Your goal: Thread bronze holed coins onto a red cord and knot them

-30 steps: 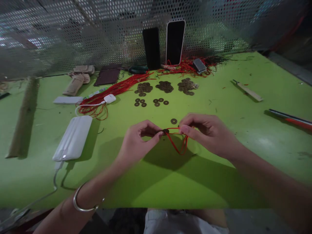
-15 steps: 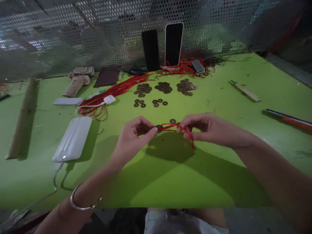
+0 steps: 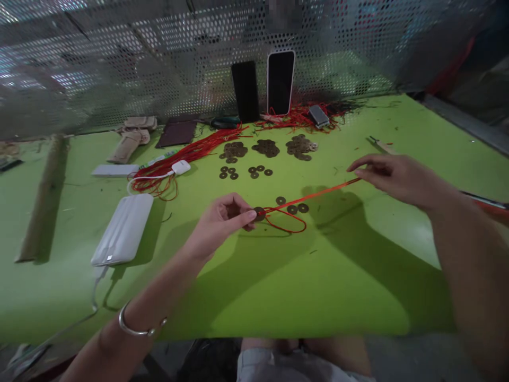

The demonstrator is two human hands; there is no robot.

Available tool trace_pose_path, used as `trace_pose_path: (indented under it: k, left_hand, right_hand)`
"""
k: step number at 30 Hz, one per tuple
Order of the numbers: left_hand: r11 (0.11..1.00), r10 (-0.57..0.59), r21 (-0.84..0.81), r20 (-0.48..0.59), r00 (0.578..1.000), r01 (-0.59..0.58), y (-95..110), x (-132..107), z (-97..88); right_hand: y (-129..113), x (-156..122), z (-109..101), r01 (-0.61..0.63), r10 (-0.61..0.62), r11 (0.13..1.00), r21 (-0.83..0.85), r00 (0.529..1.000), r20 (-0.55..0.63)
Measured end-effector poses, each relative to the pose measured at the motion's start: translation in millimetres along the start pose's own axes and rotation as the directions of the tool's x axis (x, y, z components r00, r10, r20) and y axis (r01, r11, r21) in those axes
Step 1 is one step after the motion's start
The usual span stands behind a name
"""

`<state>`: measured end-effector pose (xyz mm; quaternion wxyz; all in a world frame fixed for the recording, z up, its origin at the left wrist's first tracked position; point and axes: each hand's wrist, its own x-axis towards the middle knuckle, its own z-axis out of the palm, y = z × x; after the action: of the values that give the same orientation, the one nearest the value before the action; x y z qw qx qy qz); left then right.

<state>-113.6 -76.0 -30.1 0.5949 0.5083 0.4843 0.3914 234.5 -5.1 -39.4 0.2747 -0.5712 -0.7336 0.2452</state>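
Note:
My left hand [image 3: 222, 217] pinches a dark round coin [image 3: 260, 213] just above the green table [image 3: 278, 286]. A red string [image 3: 314, 195] runs from that coin up and to the right, pulled taut into my right hand [image 3: 393, 175], which pinches its far end. A slack loop of the same string lies on the table below the coin. Three loose coins [image 3: 292, 207] lie just behind the string.
Piles of coins [image 3: 267, 148] and a bundle of red strings [image 3: 186, 156] lie farther back. Two phones [image 3: 280, 82] lean against a perforated metal screen. A white power bank [image 3: 122, 229] with cable lies at the left; a wooden stick [image 3: 42, 199] lies at the far left.
My right hand has swung out to the right and away, drawing the red string through the coin until it is taut. The left hand stayed put with the coin.

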Motion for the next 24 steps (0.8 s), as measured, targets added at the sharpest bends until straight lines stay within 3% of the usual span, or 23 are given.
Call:
trace_pose_path:
  k: [2, 5, 7, 10, 11, 16, 21, 24]
  left_hand:
    - [0.997, -0.059, 0.059, 0.001, 0.998, 0.059, -1.9, 2.7, -0.5]
    - [0.992, -0.084, 0.091, -0.042, 0.996, 0.087, -4.0, 7.0, -2.7]
    - [0.993, -0.074, 0.085, -0.067, 0.995, 0.08, -5.3, 9.8, -4.9]
    - [0.993, -0.076, 0.079, -0.094, 0.993, 0.084, -7.6, 13.0, -8.0]
    - [0.993, -0.08, 0.076, -0.1, 0.992, 0.088, -8.4, 13.7, -8.8]
    - [0.994, -0.088, 0.062, -0.108, 0.99, 0.095, -10.7, 15.6, -11.4]
    - [0.991, -0.103, 0.071, -0.131, 0.986, 0.113, -10.5, 17.5, -14.6]
    - [0.993, -0.098, 0.056, -0.135, 0.986, 0.106, -10.2, 17.8, -14.8]
  right_hand:
    - [2.1, -0.6, 7.5, 0.063, -0.053, 0.947, -0.314, 0.998, 0.042]
    - [-12.1, -3.9, 21.6, 0.179, -0.234, 0.86, -0.478, 0.971, -0.058]
    - [-30.9, -10.1, 31.8, 0.233, -0.276, 0.869, -0.436, 0.96, -0.038]
    - [-61.2, -23.8, 49.5, 0.242, -0.167, 0.934, -0.262, 0.946, 0.278]
    - [-69.4, -28.3, 55.9, 0.211, -0.123, 0.944, -0.255, 0.939, 0.32]
    - [-85.6, -38.2, 78.8, 0.143, -0.053, 0.958, -0.249, 0.94, 0.337]
    - [-83.3, -37.0, 75.6, 0.093, -0.04, 0.987, -0.129, 0.93, 0.366]
    - [-84.7, -38.5, 76.5, 0.064, 0.01, 0.976, -0.21, 0.942, 0.336]
